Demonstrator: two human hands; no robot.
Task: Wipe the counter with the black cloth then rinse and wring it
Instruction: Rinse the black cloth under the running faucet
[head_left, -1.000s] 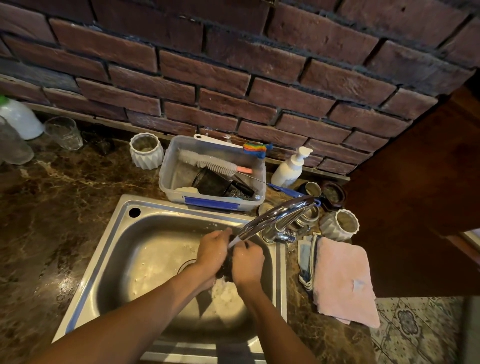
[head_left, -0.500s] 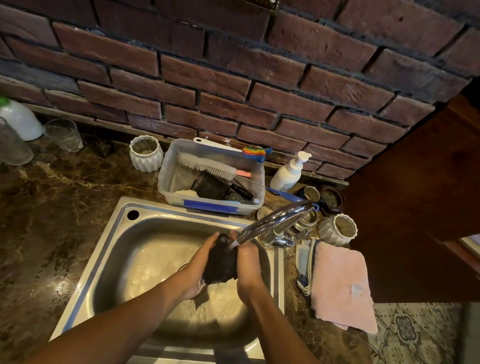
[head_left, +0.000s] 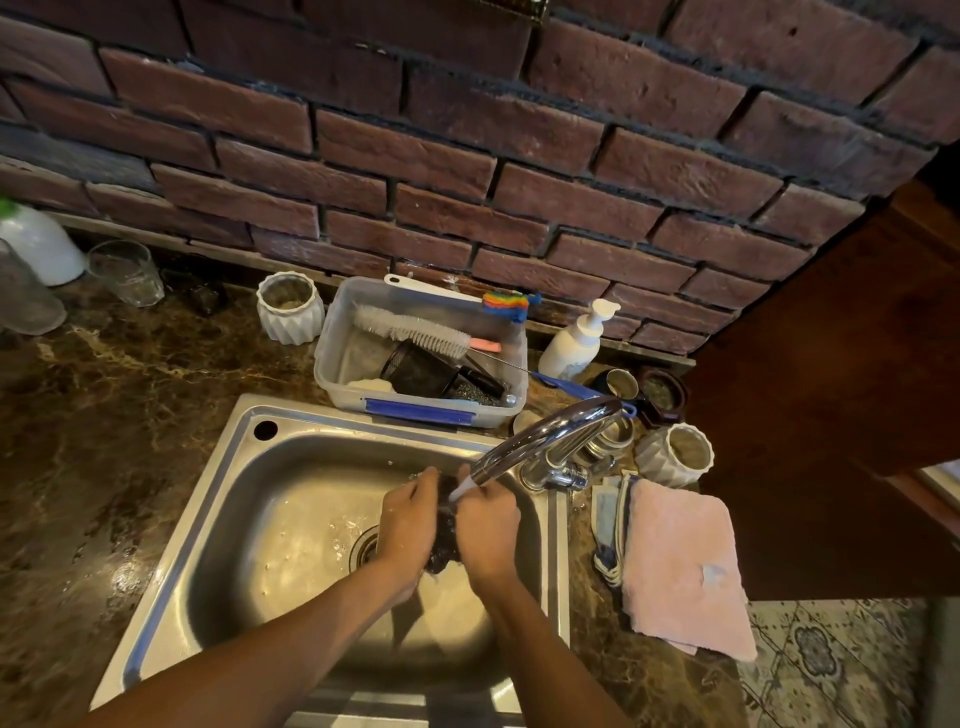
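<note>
The black cloth is bunched between my two hands over the steel sink, right under the spout of the chrome tap. My left hand grips its left side and my right hand grips its right side, both closed around it. Most of the cloth is hidden by my fingers. A thin stream runs from the spout onto it. The dark marble counter surrounds the sink and looks wet.
A plastic tub with brushes stands behind the sink. A soap pump bottle, white ribbed pots and small jars sit near the tap. A pink towel lies right of the sink. Glasses stand far left.
My hands have pressed together again around the cloth, hiding more of it than half a second ago; they stay under the spout.
</note>
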